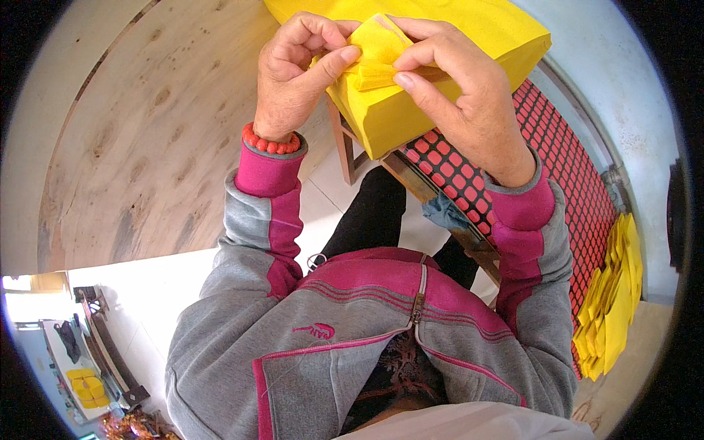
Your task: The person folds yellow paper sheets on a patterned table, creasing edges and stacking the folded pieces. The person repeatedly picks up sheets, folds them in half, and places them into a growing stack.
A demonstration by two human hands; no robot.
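Note:
Both my hands pinch a small folded yellow sheet (379,45), whose material I cannot make out for certain. A pale strip shows along its upper right edge, and pleats gather at its lower edge. My left hand (297,70), with a red bead bracelet (273,142) at the wrist, grips the left side between thumb and fingers. On the right side, the thumb and fingers of my right hand (462,92) close on the pleated edge. Directly beneath is a large yellow block (385,125) with a flat top, partly covered by my hands.
A wooden board (161,132) spans the left. Red-and-black patterned matting (565,154) lies at right, with a stack of yellow sheets (609,301) near its lower end. A crumpled blue-grey cloth (446,211) hangs at the seat's edge. Yellow bundles (88,387) lie at lower left.

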